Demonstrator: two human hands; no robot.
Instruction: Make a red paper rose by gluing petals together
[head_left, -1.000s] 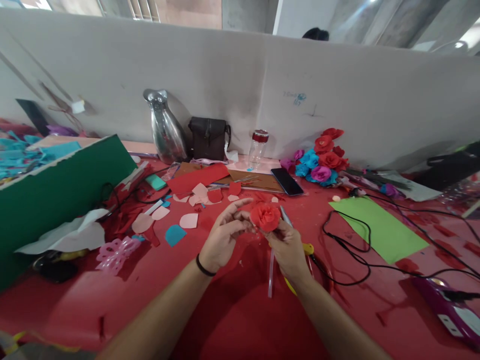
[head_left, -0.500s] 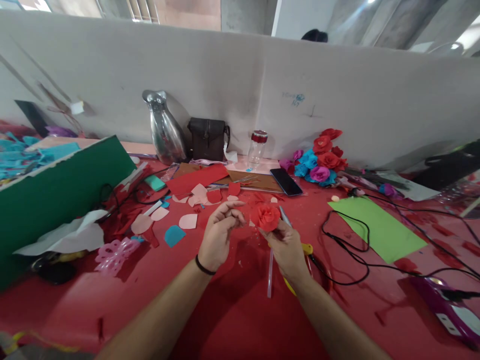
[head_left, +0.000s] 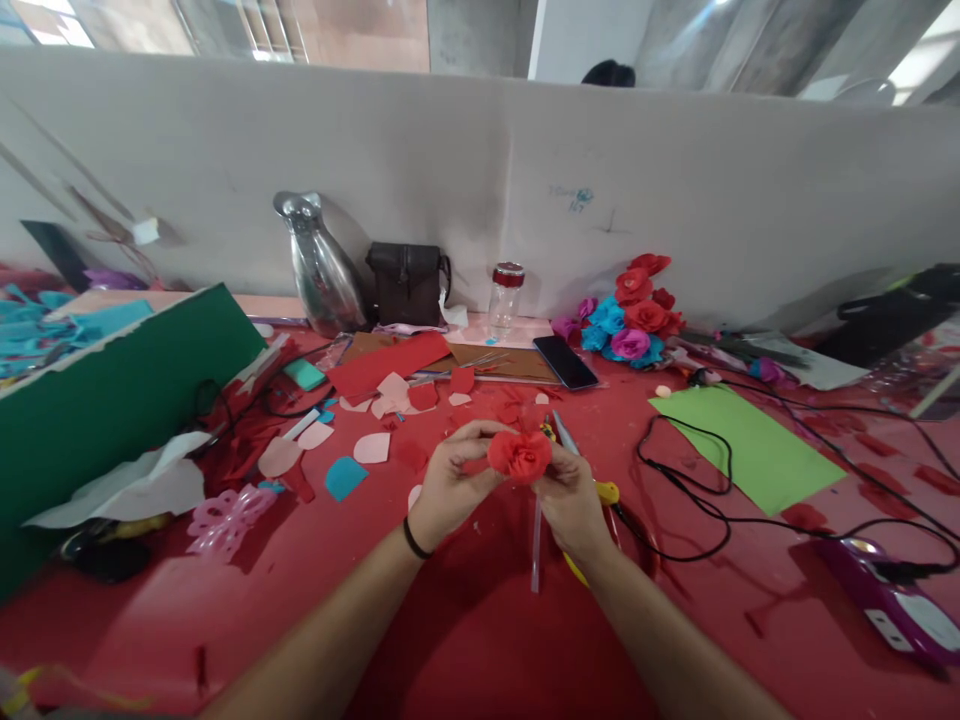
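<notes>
A red paper flower (head_left: 519, 456) is held up over the table between both hands. My right hand (head_left: 571, 500) is closed on its right side and underside. My left hand (head_left: 456, 480) pinches the petals at its left edge, thumb below and fingers behind. Below the flower lies a clear glue stick (head_left: 536, 548). Beside and partly under my right hand is a yellow-handled tool (head_left: 606, 492), mostly hidden. Cut paper petals in pink, red and blue lie left of my hands, among them a blue petal (head_left: 346, 479).
Finished paper flowers (head_left: 634, 315) are bunched at the back right, near a phone (head_left: 565, 362), a glass jar (head_left: 505, 303) and a steel jug (head_left: 322, 265). A black cable (head_left: 694, 510) loops over green paper (head_left: 757, 450) toward a purple power strip (head_left: 892, 605). A green box (head_left: 135, 400) stands left.
My left hand has moved right, from open beside the flower to gripping its left edge. The flower has shifted slightly left and down, and the view has turned a little.
</notes>
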